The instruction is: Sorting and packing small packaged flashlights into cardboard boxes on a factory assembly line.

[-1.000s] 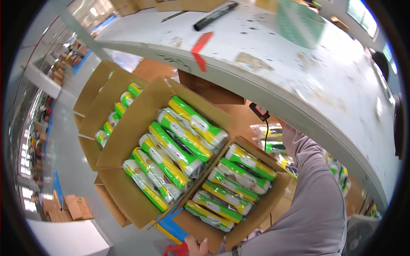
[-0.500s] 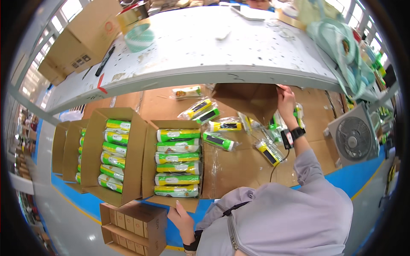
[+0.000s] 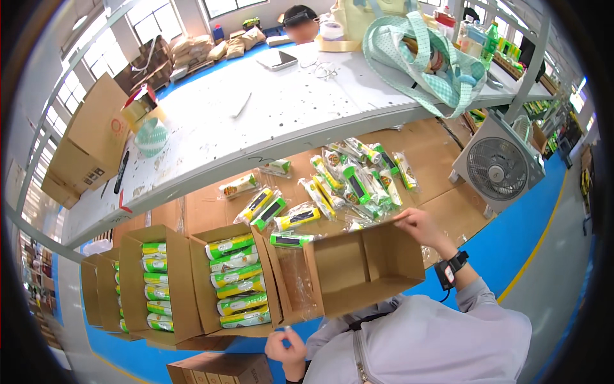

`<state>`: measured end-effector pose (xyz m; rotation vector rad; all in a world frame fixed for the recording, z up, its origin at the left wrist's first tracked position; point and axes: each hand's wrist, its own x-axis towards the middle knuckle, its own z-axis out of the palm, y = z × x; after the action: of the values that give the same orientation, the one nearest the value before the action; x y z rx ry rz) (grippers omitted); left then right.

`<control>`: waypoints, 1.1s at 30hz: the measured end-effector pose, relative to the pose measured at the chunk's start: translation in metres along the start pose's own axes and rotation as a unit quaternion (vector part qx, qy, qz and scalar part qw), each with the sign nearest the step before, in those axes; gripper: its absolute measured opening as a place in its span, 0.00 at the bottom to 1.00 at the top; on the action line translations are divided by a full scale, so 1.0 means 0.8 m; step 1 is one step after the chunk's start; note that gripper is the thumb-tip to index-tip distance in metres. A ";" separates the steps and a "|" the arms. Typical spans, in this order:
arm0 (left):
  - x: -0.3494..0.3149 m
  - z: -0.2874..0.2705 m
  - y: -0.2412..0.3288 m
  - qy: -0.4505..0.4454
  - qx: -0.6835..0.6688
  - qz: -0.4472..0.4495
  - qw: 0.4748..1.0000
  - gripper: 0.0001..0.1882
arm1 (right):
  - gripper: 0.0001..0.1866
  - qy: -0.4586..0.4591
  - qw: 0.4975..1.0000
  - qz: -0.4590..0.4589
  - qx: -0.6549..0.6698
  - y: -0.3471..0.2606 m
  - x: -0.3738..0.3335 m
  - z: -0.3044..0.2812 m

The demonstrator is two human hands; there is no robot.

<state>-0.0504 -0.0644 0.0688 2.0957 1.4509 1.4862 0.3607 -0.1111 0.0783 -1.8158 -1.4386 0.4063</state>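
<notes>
An open brown carton (image 3: 342, 272), bare inside, is tilted toward me in front of my body. My right hand (image 3: 419, 228) pinches its upper right rim, fingers closed on the cardboard. Left of it stands a carton (image 3: 198, 281) filled with a column of green, yellow and white plastic-wrapped packs (image 3: 238, 281). Just below that carton's lower right corner is my left hand (image 3: 286, 345), its fingers curled into a loose fist and apart from the cardboard. No object shows in it. Beyond the tilted carton lies a pile of similar wrapped packs (image 3: 358, 185).
More filled cartons (image 3: 155, 288) line up at the left. Below them sits a carton of small boxes (image 3: 220, 370). A raised white shelf (image 3: 211, 109) crosses the far side, bearing a patterned bag (image 3: 441, 64) and tape rolls (image 3: 151, 136). A grey fan (image 3: 497, 168) stands at the right.
The bare carton has come down from under the shelf edge toward me, beside the filled one, in my right hand. My left hand has left the filled carton's flap. The view has shifted.
</notes>
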 end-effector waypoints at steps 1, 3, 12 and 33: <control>0.002 0.009 0.009 -0.069 -0.038 -0.014 0.997 0.11 | 0.06 -0.045 0.999 0.019 0.001 -0.005 0.000 0.009; 0.010 0.036 0.031 -0.136 -0.079 -0.022 0.987 0.09 | 0.06 -0.075 0.997 0.012 0.012 -0.003 -0.002 0.036; -0.024 0.113 -0.008 -0.283 0.080 -0.097 0.951 0.31 | 0.13 -0.257 0.952 0.029 0.164 0.049 0.016 0.094; -0.050 0.119 -0.069 -0.316 0.201 -0.177 0.910 0.23 | 0.38 -0.149 0.947 0.277 -0.063 0.203 0.002 0.193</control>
<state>-0.0077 -0.0342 -0.0355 2.0670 1.8046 0.3304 0.3695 -0.0640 -0.1404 -2.3362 -1.1360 0.9236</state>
